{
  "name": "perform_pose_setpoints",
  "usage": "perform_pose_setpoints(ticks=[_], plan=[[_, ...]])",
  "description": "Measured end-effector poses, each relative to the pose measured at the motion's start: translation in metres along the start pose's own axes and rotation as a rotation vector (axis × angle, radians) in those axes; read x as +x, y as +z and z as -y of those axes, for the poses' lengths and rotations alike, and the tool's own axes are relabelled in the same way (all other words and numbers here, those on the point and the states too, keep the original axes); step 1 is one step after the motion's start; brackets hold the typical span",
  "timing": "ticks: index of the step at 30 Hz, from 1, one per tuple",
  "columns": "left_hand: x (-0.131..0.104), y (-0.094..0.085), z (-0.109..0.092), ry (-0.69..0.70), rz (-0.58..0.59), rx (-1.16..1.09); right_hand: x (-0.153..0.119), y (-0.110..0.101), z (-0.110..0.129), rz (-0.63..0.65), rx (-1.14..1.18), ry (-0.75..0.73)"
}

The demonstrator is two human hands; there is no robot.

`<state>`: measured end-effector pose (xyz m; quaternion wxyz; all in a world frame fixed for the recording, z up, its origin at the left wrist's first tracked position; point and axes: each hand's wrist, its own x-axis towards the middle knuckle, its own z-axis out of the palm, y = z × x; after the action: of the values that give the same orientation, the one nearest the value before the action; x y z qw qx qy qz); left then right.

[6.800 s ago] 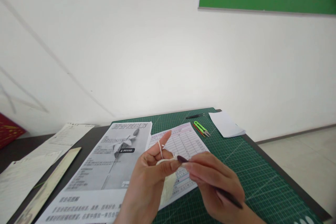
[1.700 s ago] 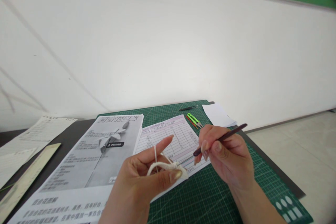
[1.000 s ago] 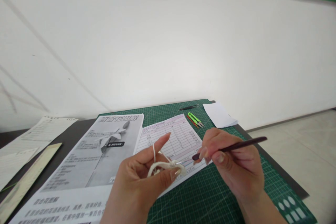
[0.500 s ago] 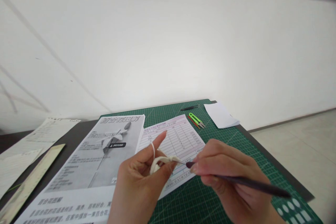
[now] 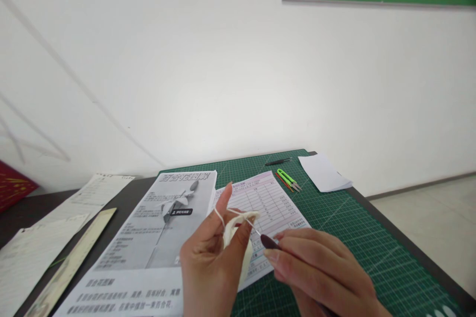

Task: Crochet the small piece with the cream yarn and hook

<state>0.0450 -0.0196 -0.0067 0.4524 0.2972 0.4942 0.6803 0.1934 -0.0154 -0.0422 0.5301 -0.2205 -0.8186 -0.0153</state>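
Note:
Between thumb and fingers my left hand [image 5: 210,257] pinches a narrow strip of white crochet work [image 5: 231,228]. A strand of white yarn [image 5: 219,216] loops over its raised index finger. My right hand [image 5: 320,265] grips a crochet hook [image 5: 268,241] by its dark handle, with the thin metal shaft pointing up and left. The hook's tip reaches the white work beside the left fingertips; whether it sits inside a stitch is too small to tell. Both hands are above a sheet printed with a table [image 5: 277,200].
A green cutting mat [image 5: 357,242] covers much of the dark table. Green thread snips [image 5: 284,176], black tweezers [image 5: 278,162] and blank white paper [image 5: 324,174] lie toward the back. To the left are a flower-picture printout [image 5: 126,257], a ruler [image 5: 76,257] and handwritten sheets [image 5: 85,203].
The camera view has turned slightly left, so things appear shifted right. My right hand has tilted the hook's handle down, and the white strip now hangs lower below the left thumb.

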Motion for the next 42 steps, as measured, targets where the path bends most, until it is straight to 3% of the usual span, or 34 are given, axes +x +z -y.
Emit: perform_pose_setpoints(ticks=[9,18,25,36,42], plan=[[0.01,-0.012,-0.009,-0.102,0.176,0.092,0.024,-0.015,0.009,0.156,-0.11,-0.061],[0.016,-0.01,-0.019,-0.063,0.178,0.225,0.023,-0.013,0.014,0.179,-0.177,-0.091],[0.019,-0.013,-0.012,-0.25,0.165,-0.04,0.027,-0.01,0.012,0.158,-0.206,-0.147],[0.015,-0.018,-0.009,0.002,0.244,0.154,0.016,-0.016,0.009,0.095,-0.182,-0.076],[0.024,-0.025,-0.004,0.056,0.295,0.175,0.008,-0.004,-0.003,0.039,-0.101,-0.096]])
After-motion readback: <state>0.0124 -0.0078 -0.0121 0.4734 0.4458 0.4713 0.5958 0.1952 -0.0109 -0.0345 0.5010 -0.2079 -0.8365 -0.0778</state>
